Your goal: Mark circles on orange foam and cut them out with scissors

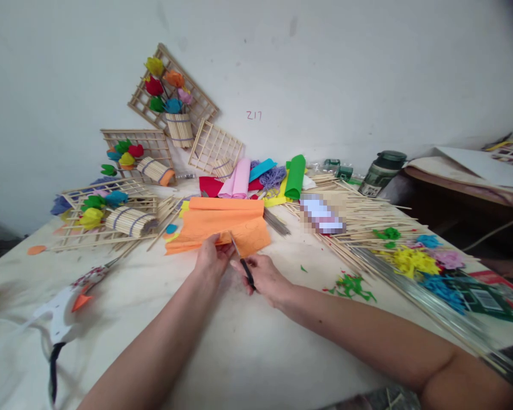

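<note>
A wide sheet of orange crepe paper (226,216) lies across the middle of the table, its far edge rolled or folded. My left hand (211,256) pinches the near edge of this paper, where a small part is folded over. In my right hand (263,276) is a pair of scissors (247,273) with black handles, fingers closed around them. The blades point up and away at the paper beside my left fingertips. How far apart the blades are I cannot make out.
A white glue gun (62,310) lies at the left. Bamboo lattices with paper flowers (117,199) stand behind it. Crepe rolls (296,176), a phone (322,213), many sticks (367,208) and a dark bottle (382,172) are at back and right. Green scraps (353,286) lie right of my hands.
</note>
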The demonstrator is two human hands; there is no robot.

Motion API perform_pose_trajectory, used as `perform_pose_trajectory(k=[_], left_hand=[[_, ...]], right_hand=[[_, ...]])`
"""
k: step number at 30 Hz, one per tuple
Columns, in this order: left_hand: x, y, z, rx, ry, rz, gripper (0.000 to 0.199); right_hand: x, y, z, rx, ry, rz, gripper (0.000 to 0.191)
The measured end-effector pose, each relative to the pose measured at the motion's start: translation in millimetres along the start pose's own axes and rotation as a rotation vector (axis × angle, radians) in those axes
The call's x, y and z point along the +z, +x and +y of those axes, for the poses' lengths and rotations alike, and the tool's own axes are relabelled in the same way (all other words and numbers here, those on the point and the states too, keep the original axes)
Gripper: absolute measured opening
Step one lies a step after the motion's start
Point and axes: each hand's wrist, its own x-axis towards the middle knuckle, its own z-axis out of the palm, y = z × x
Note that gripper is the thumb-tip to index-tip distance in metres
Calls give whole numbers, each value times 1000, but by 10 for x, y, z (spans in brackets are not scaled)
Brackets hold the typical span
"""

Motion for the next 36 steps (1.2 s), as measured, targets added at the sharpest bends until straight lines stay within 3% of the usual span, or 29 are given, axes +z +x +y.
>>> perform_pose_trajectory(k=[7,16,25,29,36], left_hand=[[-15,-12,-34,53,42,-52,16],[-22,17,-45,89,10,-34,15],[-25,31,-13,4,19,-102,12],[-23,34,-5,-28,-8,-146,11],[-21,49,-22,-15,16,-165,10]], right_hand=[[-20,-9,-1,5,13,-1,33],[-48,-17,7,8,33,-5,34],[-71,4,48,-56,91,-25,38],[-73,5,20,-17,85,5,38],[-76,17,24,-35,86,-12,40]])
